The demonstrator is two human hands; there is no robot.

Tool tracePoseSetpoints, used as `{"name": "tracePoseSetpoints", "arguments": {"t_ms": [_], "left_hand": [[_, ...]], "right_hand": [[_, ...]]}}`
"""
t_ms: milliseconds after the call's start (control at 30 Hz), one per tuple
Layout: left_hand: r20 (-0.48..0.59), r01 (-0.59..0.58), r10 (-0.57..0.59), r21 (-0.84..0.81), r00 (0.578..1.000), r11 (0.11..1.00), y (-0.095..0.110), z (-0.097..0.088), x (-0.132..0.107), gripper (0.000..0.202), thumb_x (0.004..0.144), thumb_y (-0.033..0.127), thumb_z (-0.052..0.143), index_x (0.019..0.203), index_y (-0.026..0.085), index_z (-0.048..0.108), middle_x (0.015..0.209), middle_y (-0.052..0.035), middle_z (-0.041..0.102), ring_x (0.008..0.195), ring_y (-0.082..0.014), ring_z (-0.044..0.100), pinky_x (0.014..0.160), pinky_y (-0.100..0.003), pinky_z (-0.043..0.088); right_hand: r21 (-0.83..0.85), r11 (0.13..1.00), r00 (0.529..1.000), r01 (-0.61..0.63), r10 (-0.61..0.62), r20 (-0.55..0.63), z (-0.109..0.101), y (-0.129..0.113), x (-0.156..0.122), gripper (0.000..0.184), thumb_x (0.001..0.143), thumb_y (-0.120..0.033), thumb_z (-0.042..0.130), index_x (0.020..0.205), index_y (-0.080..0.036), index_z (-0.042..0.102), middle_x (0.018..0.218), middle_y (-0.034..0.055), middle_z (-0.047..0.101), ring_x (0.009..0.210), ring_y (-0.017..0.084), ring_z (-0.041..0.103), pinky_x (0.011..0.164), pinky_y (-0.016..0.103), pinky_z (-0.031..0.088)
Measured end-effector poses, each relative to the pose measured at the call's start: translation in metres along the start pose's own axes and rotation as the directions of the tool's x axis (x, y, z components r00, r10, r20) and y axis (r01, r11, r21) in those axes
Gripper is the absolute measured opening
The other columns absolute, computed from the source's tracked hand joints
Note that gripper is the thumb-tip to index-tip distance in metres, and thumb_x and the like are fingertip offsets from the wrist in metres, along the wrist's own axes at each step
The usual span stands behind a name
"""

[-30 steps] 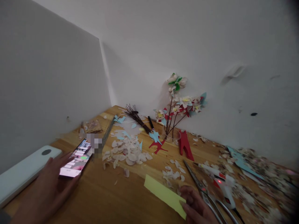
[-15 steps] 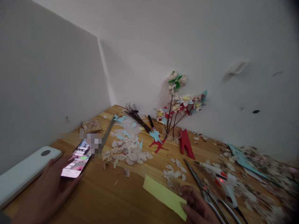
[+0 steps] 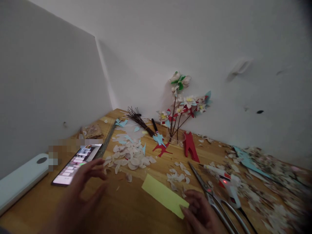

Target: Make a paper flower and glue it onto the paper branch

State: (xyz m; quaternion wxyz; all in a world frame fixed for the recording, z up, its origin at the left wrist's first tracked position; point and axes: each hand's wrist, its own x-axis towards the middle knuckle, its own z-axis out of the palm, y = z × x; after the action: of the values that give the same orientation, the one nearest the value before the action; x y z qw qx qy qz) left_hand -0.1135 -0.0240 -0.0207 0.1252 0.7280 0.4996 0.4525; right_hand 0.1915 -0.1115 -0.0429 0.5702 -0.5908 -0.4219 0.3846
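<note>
Between the thumb and fingers of my right hand (image 3: 198,209) is one end of a yellow paper strip (image 3: 163,194), held just over the table. My left hand (image 3: 84,187) hovers over the wood with fingers apart and nothing in it. Just beyond it lies a phone (image 3: 75,165) with its screen lit. A heap of pale petals (image 3: 133,157) spreads in front of both hands, and a smaller group of petals (image 3: 176,175) lies near the strip. Close to my right hand rest large metal scissors (image 3: 209,193) and a white glue gun (image 3: 229,185) with a red light.
A clear cup (image 3: 180,138) holds branches with handmade flowers (image 3: 188,102) by the wall. Nearby lie a twig bundle (image 3: 142,122), red paper (image 3: 190,146) and blue scraps (image 3: 159,139). A white box-like device (image 3: 23,182) sits left; loose petals and flakes (image 3: 268,195) cover the right side.
My left hand has come off the phone and moved right, its fingers now apart. The right hand still holds the yellow strip. The whole view has shifted slightly.
</note>
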Motion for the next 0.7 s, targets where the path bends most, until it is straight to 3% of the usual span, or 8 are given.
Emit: {"name": "tracePoseSetpoints", "arguments": {"t_ms": [67,100,267,367,500,700], "left_hand": [[0.048,-0.021,0.031,-0.207,0.998,0.978,0.029,0.018,0.005,0.047,0.080,0.024,0.054,0.122,0.032,0.036,0.084,0.0027,0.063,0.079,-0.0164,0.067,0.080,-0.035,0.055],[0.074,-0.035,0.058,-0.287,0.996,0.957,0.041,0.027,0.007,0.050,0.080,0.021,0.053,0.124,0.034,0.033,0.095,0.0012,0.062,0.072,-0.0132,0.066,0.078,-0.035,0.056],[0.249,-0.050,0.182,-0.458,0.951,0.888,0.080,0.057,0.020,0.054,0.076,0.012,0.059,0.119,0.037,0.039,0.102,0.0024,0.058,0.074,-0.0111,0.064,0.085,-0.037,0.053],[0.293,-0.069,0.239,-0.491,0.926,0.869,0.083,0.070,0.026,0.053,0.074,0.010,0.063,0.116,0.036,0.043,0.108,0.0005,0.056,0.077,-0.0120,0.065,0.083,-0.035,0.054],[0.296,-0.109,0.289,-0.501,0.910,0.859,0.069,0.084,0.027,0.051,0.074,0.010,0.064,0.116,0.033,0.044,0.112,-0.0021,0.055,0.071,-0.0101,0.065,0.083,-0.035,0.054],[0.296,-0.213,0.296,-0.281,0.908,0.936,0.059,0.083,0.025,0.037,0.081,0.010,0.052,0.112,0.028,0.046,0.108,-0.0053,0.059,0.086,-0.0155,0.065,0.081,-0.034,0.054]], "right_hand": [[-0.073,0.996,0.996,0.050,-0.055,-0.076,0.004,0.002,-0.005,0.038,0.067,-0.051,0.071,0.096,-0.028,0.058,0.065,-0.0034,0.060,0.051,0.012,0.053,0.048,0.020,0.043],[-0.114,0.992,0.993,0.058,-0.069,-0.095,0.006,0.003,-0.007,0.041,0.067,-0.052,0.070,0.098,-0.028,0.057,0.064,-0.0034,0.061,0.049,0.012,0.053,0.047,0.021,0.043],[-0.149,0.989,1.000,0.017,-0.020,-0.015,0.004,0.003,-0.011,0.042,0.069,-0.055,0.066,0.099,-0.027,0.055,0.070,-0.0005,0.067,0.054,0.015,0.062,0.050,0.024,0.049],[-0.113,0.993,0.999,-0.012,0.016,0.036,-0.001,0.001,-0.009,0.038,0.071,-0.052,0.065,0.098,-0.027,0.055,0.072,0.0002,0.069,0.060,0.016,0.066,0.055,0.025,0.052],[-0.104,0.995,0.999,-0.002,0.006,0.041,-0.007,0.003,-0.005,0.033,0.072,-0.046,0.068,0.096,-0.027,0.056,0.080,0.0027,0.070,0.075,0.019,0.068,0.067,0.028,0.055],[-0.054,0.999,0.999,-0.007,0.005,-0.048,-0.001,0.005,-0.006,0.036,0.068,-0.050,0.070,0.095,-0.029,0.058,0.083,0.0011,0.071,0.073,0.015,0.067,0.068,0.024,0.055]]}}
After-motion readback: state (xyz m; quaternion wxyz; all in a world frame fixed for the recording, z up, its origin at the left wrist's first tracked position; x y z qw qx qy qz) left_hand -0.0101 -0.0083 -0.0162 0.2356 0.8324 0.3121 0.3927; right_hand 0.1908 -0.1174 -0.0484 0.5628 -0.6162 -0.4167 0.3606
